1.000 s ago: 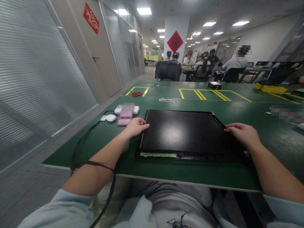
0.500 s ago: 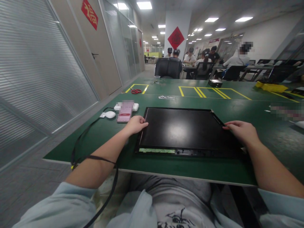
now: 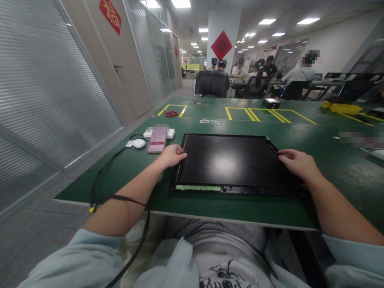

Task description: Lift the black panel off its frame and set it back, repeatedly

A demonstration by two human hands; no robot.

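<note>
In the head view, I'm holding a black screen panel [image 3: 225,158] by its two side edges, and it is lying face up on the green desk [image 3: 240,212], right between my hands. My left hand [image 3: 172,155] is grasping the left edge, thumb resting at the rim and fingers curling in beside it. My right hand [image 3: 297,163] is pinching the right edge between thumb and fingertips; how firmly either one is pressing, I can't tell. Nearer to me than both hands, a pale green strip [image 3: 198,188] is showing along the panel's front edge. Just beyond my left hand, a phone [image 3: 157,141] is lying with its screen lit, and a rounded white piece [image 3: 138,143] is sitting to its left, with a black cord [image 3: 108,162] running from it and looping across my left forearm. Farther beyond that hand, red-handled scissors [image 3: 171,114] are lying by yellow tape lines. Ahead, between my hands, small white scraps [image 3: 210,121] are lying in front of a clear cup [image 3: 197,98]. Well beyond my right hand, a small dark box [image 3: 271,103] is sitting on the desk.
</note>
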